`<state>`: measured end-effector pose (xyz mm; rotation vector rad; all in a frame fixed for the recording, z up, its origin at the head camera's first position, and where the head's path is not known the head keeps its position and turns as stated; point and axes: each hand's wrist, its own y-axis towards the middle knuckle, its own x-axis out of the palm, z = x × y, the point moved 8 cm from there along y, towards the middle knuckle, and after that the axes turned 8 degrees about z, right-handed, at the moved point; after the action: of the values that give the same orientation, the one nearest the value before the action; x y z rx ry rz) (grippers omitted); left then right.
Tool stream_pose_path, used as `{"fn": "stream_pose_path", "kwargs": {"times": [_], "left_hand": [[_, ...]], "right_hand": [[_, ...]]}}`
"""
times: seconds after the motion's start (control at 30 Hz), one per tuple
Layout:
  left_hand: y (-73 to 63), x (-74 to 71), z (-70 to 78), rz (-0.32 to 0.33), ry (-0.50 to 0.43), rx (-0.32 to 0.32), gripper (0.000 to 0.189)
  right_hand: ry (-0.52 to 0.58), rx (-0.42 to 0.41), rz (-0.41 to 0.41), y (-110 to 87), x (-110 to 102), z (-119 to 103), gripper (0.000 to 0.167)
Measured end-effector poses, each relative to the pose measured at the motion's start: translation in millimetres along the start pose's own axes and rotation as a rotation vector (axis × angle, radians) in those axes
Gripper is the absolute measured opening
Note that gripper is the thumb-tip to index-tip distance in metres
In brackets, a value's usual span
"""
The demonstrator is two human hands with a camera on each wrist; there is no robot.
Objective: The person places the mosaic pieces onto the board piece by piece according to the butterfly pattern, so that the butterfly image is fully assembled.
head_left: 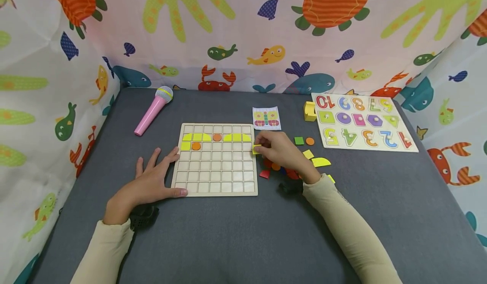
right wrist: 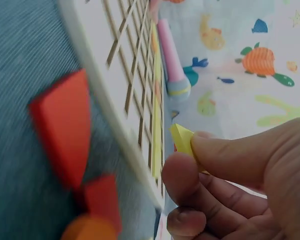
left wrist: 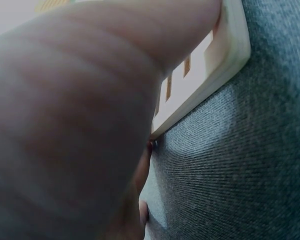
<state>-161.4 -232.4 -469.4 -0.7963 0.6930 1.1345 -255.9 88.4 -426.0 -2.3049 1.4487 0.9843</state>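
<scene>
A wooden grid board [head_left: 214, 174] lies flat on the table, with yellow pieces [head_left: 232, 137] and two orange discs [head_left: 195, 146] set in its upper rows. My left hand [head_left: 148, 182] rests spread along the board's left side, thumb on the lower left corner; in the left wrist view the thumb side [left wrist: 90, 100] covers much of the board. My right hand [head_left: 279, 148] pinches a small yellow piece [right wrist: 184, 140] between thumb and forefinger, just over the board's right edge. Loose red pieces [right wrist: 65, 130] lie under that hand.
A butterfly pattern card [head_left: 266, 118] lies behind the board. To the right are a green square [head_left: 299, 140], an orange disc [head_left: 310, 141] and a yellow curved piece [head_left: 321, 162]. Farther off are a number puzzle board [head_left: 365, 123], a yellow block [head_left: 310, 111] and a pink toy microphone [head_left: 154, 110].
</scene>
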Motion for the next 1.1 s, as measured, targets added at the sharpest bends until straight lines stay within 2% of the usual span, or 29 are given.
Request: {"fn": "stream_pose_path", "kwargs": {"times": [0.23,0.57,0.73,1.1], "left_hand": [[0.5,0.5,0.0,-0.006,-0.014,-0.009,0.125],[1.0,0.0,-2.0,-0.004,-0.001,-0.007,0.125],[0.5,0.3,-1.0,-0.009,0.001,-0.013,0.125],[0.2,0.8,-2.4,-0.010,0.001,-0.014,0.125]], "right_hand": [[0.037,-0.039,-0.019,11.3,16,-18,0.009],[0.073,-0.128,-0.098,30.9,46,-49,0.015],[0.139,-0.125,-0.099,41.6,56,-60,0.016],[0.005,-0.110,-0.076,69.2,74,-73,0.011]]}}
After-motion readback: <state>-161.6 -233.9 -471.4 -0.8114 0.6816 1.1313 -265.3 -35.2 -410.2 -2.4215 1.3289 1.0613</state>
